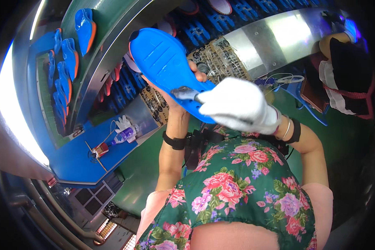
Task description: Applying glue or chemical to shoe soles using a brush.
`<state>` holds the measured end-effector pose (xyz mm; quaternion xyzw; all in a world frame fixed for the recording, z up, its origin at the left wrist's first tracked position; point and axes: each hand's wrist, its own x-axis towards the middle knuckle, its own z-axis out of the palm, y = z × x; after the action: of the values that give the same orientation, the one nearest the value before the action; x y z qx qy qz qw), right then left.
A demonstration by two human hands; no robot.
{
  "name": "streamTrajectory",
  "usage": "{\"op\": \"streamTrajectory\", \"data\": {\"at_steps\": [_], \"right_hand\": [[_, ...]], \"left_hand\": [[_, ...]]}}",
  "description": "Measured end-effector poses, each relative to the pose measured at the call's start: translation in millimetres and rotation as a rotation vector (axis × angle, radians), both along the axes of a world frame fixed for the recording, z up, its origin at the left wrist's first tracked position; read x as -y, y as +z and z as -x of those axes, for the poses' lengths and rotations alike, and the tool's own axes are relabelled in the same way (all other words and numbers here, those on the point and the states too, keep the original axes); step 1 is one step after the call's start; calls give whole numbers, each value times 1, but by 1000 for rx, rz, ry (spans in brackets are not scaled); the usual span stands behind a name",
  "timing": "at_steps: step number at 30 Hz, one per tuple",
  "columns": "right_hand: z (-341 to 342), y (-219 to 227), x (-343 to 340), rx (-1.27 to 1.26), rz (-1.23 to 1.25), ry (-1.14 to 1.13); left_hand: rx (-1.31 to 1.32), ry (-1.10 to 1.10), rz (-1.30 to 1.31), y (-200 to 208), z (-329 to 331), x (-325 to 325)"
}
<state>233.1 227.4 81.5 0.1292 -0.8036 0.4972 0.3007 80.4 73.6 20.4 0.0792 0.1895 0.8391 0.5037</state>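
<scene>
My left hand (pixel 169 96), bare, grips a blue shoe sole (pixel 160 54) from beneath and along its edge, with some fingers curled over the far side. The sole is tilted, its broad end up and to the left. In a white glove, my right hand (pixel 239 104) is closed on a brush (pixel 184 92). The brush's bristles touch the narrow part of the sole's face. Most of its handle is hidden inside the glove. A few small holes show in the sole near the gloved fingers.
Several blue soles with orange edges (pixel 84 31) lie on a green surface at left, behind a metal rail (pixel 100 62). A blue shelf (pixel 71 164) carries a purple-labelled bottle (pixel 125 134) and a red container (pixel 100 150). Taped brown cardboard (pixel 216 58) lies ahead; another person's arm (pixel 335 41) shows far right.
</scene>
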Motion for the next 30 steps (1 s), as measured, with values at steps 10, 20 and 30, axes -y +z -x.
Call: {"op": "streamTrajectory", "data": {"at_steps": [10, 20, 30], "right_hand": [[-13, -5, 2, -8, 19, 20], [-26, -16, -5, -16, -121, 101], [-20, -15, -14, 56, 94, 235]], "left_hand": [[87, 51, -19, -4, 3, -3], [100, -184, 133, 4, 8, -5], [142, -489, 122, 3, 20, -13]]}}
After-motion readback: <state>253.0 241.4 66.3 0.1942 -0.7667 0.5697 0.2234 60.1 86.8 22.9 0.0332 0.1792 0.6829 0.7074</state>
